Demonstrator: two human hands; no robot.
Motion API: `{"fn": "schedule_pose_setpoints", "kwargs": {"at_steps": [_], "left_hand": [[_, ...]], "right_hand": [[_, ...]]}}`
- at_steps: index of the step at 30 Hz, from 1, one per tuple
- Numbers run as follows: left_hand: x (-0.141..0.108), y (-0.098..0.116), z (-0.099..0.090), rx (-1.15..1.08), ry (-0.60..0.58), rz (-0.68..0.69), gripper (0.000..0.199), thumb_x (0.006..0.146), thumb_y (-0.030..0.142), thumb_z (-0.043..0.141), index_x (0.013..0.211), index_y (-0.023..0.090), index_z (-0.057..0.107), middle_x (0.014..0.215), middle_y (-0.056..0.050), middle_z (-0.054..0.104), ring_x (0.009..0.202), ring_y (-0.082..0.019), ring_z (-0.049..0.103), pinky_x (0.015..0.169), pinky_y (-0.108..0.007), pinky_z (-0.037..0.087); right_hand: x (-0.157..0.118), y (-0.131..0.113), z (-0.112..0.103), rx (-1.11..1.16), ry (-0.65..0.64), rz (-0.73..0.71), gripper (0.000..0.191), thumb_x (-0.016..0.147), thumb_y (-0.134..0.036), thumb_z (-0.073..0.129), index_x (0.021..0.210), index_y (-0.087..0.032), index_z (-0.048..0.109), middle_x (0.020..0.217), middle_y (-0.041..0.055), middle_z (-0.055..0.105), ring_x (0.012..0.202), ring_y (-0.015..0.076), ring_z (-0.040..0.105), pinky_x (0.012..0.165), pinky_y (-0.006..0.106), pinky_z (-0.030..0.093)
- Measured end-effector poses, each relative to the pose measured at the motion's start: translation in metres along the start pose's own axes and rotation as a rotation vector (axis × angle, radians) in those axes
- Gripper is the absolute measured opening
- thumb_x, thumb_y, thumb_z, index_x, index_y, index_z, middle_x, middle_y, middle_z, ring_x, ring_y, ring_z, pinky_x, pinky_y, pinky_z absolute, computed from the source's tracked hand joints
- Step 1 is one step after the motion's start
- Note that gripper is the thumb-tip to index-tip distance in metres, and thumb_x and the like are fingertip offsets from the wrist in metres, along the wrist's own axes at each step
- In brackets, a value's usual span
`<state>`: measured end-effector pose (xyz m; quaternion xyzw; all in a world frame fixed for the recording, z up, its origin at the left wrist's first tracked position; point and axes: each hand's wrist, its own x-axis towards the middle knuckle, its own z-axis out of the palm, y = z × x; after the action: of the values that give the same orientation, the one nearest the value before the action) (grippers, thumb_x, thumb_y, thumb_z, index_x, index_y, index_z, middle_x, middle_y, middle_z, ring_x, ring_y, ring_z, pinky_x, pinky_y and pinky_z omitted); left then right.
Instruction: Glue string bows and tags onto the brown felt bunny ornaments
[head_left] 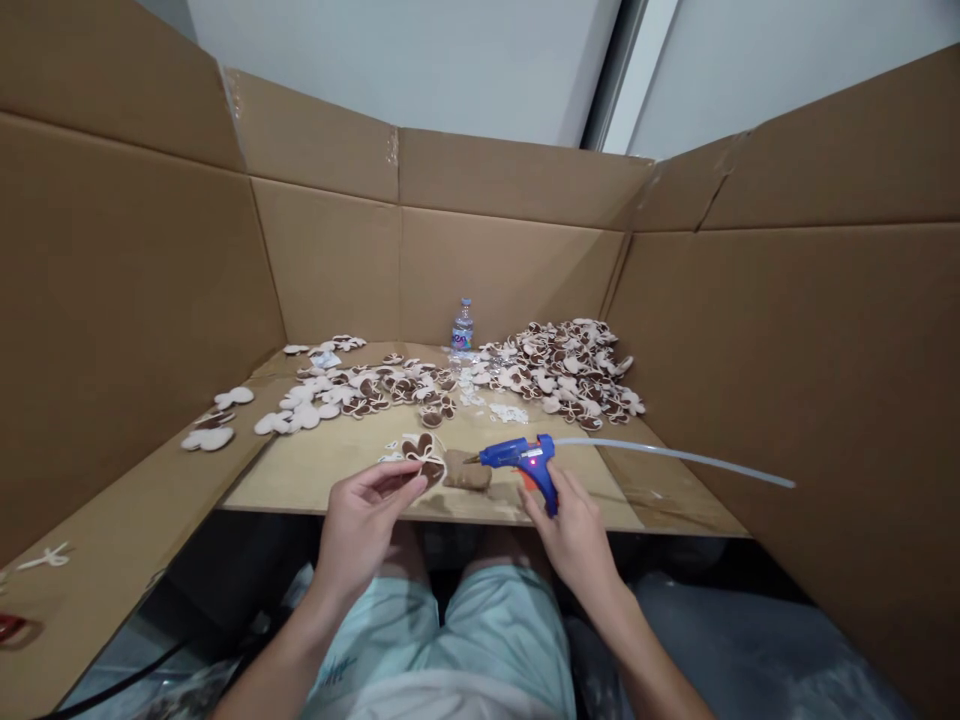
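Between the thumb and fingers of my left hand point(373, 503) is a brown felt piece point(421, 455) with a white edge and a cream string bow. My right hand point(568, 520) grips the handle of a blue glue gun point(517, 453) with an orange trigger. A small red light glows on the gun, and a long translucent glue stick point(675, 454) sticks out of its back. The gun's nozzle points left, above a brown block point(469, 470) on the board, a short way right of the felt piece.
A large pile of brown and white felt pieces point(574, 365) lies at the back right, more pieces point(307, 410) at the left. A small bottle point(463, 328) stands at the back. Cardboard walls point(480, 250) enclose the board point(300, 475). A loose string bow point(49, 557) lies far left.
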<state>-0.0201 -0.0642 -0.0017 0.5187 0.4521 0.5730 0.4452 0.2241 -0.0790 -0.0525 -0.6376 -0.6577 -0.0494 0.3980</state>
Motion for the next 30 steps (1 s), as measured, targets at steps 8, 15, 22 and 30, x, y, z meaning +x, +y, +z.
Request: {"fn": "schedule_pose_setpoints", "kwargs": {"at_steps": [8, 15, 22, 30], "left_hand": [[0.018, -0.002, -0.017, -0.062, 0.080, 0.025, 0.035, 0.067, 0.032, 0.080, 0.098, 0.018, 0.074, 0.104, -0.007, 0.076, 0.099, -0.022, 0.069, 0.093, -0.033, 0.053], [0.023, 0.004, -0.034, -0.146, 0.148, 0.047, 0.037, 0.067, 0.033, 0.080, 0.100, 0.017, 0.074, 0.101, -0.007, 0.076, 0.096, -0.023, 0.070, 0.095, -0.038, 0.053], [0.023, 0.006, -0.034, -0.193, 0.127, 0.050, 0.034, 0.072, 0.032, 0.077, 0.101, 0.015, 0.073, 0.101, -0.009, 0.076, 0.095, -0.023, 0.070, 0.095, -0.040, 0.053], [0.018, 0.009, -0.034, -0.249, 0.087, 0.022, 0.031, 0.071, 0.029, 0.077, 0.099, 0.017, 0.074, 0.106, -0.007, 0.075, 0.097, -0.022, 0.070, 0.093, -0.036, 0.055]], "right_hand": [[0.008, 0.018, 0.032, -0.197, -0.182, 0.185, 0.033, 0.087, -0.030, 0.057, 0.107, -0.005, 0.064, 0.091, 0.0178, 0.067, 0.089, 0.0313, 0.064, 0.080, 0.036, 0.048], [0.004, 0.024, 0.031, -0.266, -0.158, 0.204, 0.042, 0.086, -0.037, 0.059, 0.108, -0.001, 0.063, 0.095, 0.0236, 0.063, 0.092, 0.0363, 0.059, 0.083, 0.045, 0.046], [-0.003, -0.030, 0.043, 0.071, -0.269, -0.368, 0.033, 0.091, -0.029, 0.056, 0.121, -0.016, 0.057, 0.110, 0.0117, 0.066, 0.102, 0.0275, 0.056, 0.090, 0.041, 0.046], [0.003, -0.089, 0.093, 0.051, -0.374, -0.580, 0.035, 0.084, -0.024, 0.066, 0.118, -0.016, 0.060, 0.109, 0.0131, 0.066, 0.099, 0.0287, 0.055, 0.082, 0.044, 0.049]]}}
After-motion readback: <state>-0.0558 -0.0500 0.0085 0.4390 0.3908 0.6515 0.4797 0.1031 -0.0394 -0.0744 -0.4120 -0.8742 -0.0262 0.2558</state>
